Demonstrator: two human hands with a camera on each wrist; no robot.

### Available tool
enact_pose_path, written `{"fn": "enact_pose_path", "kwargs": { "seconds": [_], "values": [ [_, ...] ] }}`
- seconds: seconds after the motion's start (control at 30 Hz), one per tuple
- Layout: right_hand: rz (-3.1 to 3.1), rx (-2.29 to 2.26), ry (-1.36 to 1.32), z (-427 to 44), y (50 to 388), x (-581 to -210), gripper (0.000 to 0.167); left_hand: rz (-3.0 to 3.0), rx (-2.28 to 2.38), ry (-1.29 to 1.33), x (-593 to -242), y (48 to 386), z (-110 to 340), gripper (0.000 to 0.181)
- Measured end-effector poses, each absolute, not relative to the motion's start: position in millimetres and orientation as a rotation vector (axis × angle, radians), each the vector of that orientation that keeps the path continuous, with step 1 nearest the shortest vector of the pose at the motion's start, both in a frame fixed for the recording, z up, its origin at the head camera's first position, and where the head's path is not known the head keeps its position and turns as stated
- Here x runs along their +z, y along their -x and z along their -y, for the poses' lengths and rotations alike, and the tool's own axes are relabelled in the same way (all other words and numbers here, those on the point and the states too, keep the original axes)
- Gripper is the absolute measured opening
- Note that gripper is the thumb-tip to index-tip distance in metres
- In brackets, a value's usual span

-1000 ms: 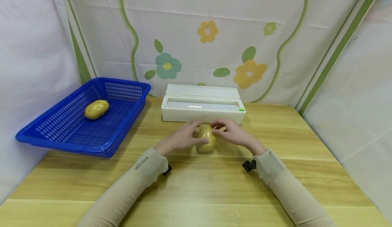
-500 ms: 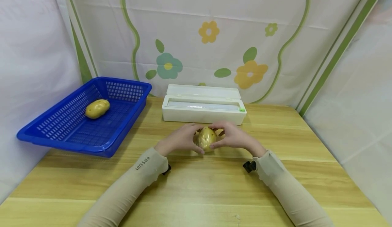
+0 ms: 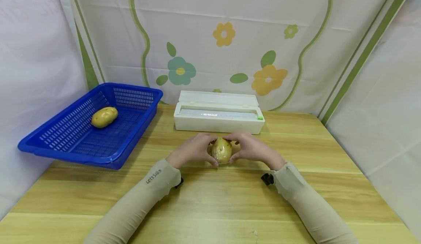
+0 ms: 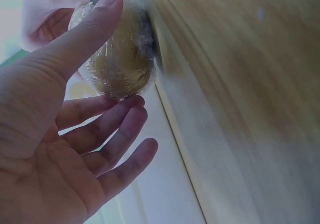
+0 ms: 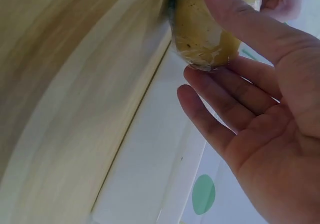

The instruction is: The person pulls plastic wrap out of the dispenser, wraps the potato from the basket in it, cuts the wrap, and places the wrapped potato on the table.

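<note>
The left hand [image 3: 193,150] and right hand [image 3: 252,149] both hold the film-wrapped potato [image 3: 222,151], each grip partly spread, pinching it between thumb and fingertips. It sits at the counter [image 3: 217,200], just before a white box [image 3: 218,124] with raised lid and pale insides. The blue basket [image 3: 98,141] contains another potato [image 3: 104,117].

White floral cloth backdrop [image 3: 204,48], wood-grain tabletop [image 3: 217,203]

A dark-specked yellow potato [image 3: 222,151], wrapped in creased clear film [image 4: 122,59], sits between fingers [image 4: 112,120].
</note>
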State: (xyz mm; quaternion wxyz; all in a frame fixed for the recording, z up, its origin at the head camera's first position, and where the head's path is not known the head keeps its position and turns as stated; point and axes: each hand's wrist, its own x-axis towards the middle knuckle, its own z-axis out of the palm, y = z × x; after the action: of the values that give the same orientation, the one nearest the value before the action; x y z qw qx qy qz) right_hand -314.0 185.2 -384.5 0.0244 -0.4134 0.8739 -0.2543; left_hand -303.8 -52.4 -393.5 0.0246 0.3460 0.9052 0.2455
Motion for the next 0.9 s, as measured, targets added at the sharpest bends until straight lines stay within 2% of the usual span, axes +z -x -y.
{"fn": "enact_pose_path", "kwargs": {
  "seconds": [0.37, 0.9],
  "values": [
    [-2.722, -0.711, 1.465, -184.3, 313.4, -385.5, 0.079, -2.801, 0.686, -1.148, -393.2, 304.9, 55.1, 0.067],
    [-2.72, -0.706, 1.439, -182.8, 311.5, -385.6, 0.075, -2.78, 0.687, -1.18, -394.4, 306.3, 54.1, 0.059]
  ]
}}
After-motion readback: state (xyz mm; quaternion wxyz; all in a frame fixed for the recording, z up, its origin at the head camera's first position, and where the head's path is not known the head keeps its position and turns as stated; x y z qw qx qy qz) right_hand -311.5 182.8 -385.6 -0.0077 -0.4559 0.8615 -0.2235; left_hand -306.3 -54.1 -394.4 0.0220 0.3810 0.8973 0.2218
